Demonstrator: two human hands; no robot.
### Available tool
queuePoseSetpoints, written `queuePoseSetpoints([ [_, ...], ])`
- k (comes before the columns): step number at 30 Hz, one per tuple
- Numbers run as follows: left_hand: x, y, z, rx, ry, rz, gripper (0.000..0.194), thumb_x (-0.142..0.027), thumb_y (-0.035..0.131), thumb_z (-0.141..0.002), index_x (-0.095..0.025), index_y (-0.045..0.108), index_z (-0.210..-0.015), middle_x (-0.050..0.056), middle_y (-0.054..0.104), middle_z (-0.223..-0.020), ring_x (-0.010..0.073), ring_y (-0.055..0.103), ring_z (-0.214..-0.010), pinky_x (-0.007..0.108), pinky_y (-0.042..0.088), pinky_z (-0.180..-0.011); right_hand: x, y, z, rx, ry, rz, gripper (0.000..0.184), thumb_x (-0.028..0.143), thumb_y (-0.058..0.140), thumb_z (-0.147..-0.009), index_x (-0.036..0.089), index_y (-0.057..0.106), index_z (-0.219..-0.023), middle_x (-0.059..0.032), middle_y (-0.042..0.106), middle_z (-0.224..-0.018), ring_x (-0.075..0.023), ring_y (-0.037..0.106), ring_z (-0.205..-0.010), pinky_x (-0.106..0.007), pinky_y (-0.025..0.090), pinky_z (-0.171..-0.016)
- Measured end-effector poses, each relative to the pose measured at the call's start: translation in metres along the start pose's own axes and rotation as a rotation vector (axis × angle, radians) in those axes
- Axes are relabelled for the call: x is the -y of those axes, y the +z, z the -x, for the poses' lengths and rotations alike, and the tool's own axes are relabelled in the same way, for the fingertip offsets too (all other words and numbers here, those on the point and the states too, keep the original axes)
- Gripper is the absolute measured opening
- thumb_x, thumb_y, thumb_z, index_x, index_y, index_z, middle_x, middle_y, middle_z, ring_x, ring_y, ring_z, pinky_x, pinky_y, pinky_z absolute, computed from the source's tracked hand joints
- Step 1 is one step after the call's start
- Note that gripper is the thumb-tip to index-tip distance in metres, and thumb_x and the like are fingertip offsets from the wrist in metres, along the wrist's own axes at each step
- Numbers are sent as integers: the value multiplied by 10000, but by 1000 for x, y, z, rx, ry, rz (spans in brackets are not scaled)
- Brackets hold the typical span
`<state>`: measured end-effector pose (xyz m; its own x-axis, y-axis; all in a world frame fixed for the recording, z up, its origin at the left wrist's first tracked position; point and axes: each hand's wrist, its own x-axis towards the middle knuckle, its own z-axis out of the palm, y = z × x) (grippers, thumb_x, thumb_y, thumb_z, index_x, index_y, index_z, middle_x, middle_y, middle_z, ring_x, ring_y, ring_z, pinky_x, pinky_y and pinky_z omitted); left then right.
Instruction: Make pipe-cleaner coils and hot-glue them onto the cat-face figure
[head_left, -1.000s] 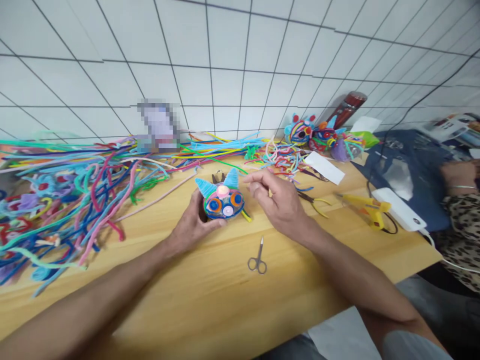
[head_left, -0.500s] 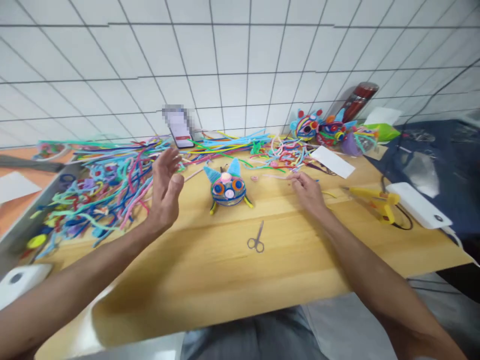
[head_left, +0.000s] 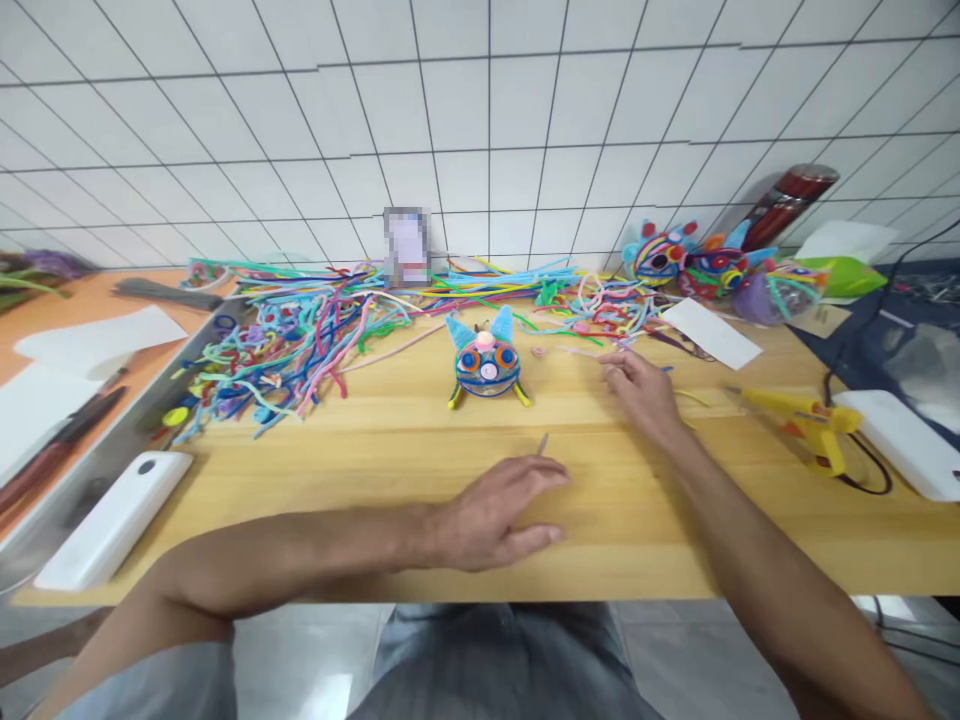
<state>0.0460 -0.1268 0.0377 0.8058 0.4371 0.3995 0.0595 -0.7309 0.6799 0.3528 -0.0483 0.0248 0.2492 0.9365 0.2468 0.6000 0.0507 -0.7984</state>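
My left hand (head_left: pixel 502 515) is open, palm down, thumb apart from the fingers, low over the scissors (head_left: pixel 543 443). Only the tip of the scissors shows; the rest is hidden under the hand. My right hand (head_left: pixel 643 398) has its fingertips pinched on the end of a thin pale pink pipe cleaner (head_left: pixel 579 351), which points left. Between and beyond the hands stands a round pipe-cleaner animal (head_left: pixel 487 372) with light blue ears, orange-and-blue eyes and yellow-tipped feet. A small pink coil (head_left: pixel 538 352) lies to its right.
Loose pipe cleaners (head_left: pixel 300 350) heap at the left and along the wall. A phone (head_left: pixel 407 248) leans there. Finished animals (head_left: pixel 660 255) and a red flask (head_left: pixel 791 205) stand back right. A yellow glue gun (head_left: pixel 814 425) lies right; a white device (head_left: pixel 116 520) lies left.
My left hand has swung from beside the heap at the left down to the scissors, covering most of them. My right hand keeps its pinch at about the same spot. The camera has turned left.
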Motion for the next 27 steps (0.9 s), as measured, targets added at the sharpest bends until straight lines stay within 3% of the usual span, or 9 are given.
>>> queuePoseSetpoints([
  [3, 2, 9, -10, 69, 98, 18, 481, -369, 635, -1022, -183, 492, -1442, 194, 678, -1376, 275, 655, -1302, 424, 544, -1106, 2, 1, 4, 55, -23, -1, 309, 356, 509, -868, 189, 730, -1005, -36, 722, -777, -183, 614, -633, -337, 470, -668],
  [7, 10, 12, -12, 49, 228, -22, 339, -397, 585, -1045, -175, 581, -1302, 123, 767, -1064, 230, 732, -952, 349, 579, -876, 11, 0, 12, 106, -51, 49, 276, 327, 511, -887, 199, 738, -979, -4, 670, -724, -170, 584, -651, -306, 444, -656],
  [10, 17, 13, -8, 10, 188, 59, 238, -378, 552, -1057, -196, 638, -929, 32, 699, -733, 161, 644, -657, 298, 490, -645, 19, 2, 17, 140, -53, 87, 264, 332, 524, -916, 204, 746, -980, 12, 649, -711, -160, 568, -652, -291, 430, -646],
  [13, 20, 15, -5, 65, 90, 189, 471, -343, 558, -1043, -219, 420, -610, -33, 497, -498, 111, 448, -457, 314, 334, -501, 23, 6, 22, 215, -62, 66, 234, 345, 563, -933, 203, 744, -973, 22, 645, -701, -149, 561, -646, -271, 425, -626],
  [18, 22, 19, -6, 146, 9, 250, 523, -335, 574, -1016, -212, 305, -584, -49, 415, -461, 97, 357, -423, 329, 252, -471, 23, 11, 25, 288, -49, 41, 225, 379, 599, -945, 196, 725, -909, 31, 629, -674, -127, 524, -612, -250, 399, -593],
  [23, 20, 16, -4, 188, 23, 169, 498, -327, 538, -1046, -211, 330, -608, -42, 469, -478, 102, 381, -431, 340, 245, -495, 25, 9, 23, 314, -48, 54, 265, 395, 577, -969, 190, 715, -873, 13, 673, -719, -132, 567, -656, -252, 410, -632],
  [27, 20, 16, -3, 182, 72, 101, 493, -366, 487, -1085, -214, 398, -624, -23, 527, -510, 114, 454, -457, 345, 254, -526, 26, 8, 22, 285, -47, 53, 300, 415, 570, -970, 196, 669, -790, 31, 617, -679, -126, 535, -646, -250, 394, -631],
])
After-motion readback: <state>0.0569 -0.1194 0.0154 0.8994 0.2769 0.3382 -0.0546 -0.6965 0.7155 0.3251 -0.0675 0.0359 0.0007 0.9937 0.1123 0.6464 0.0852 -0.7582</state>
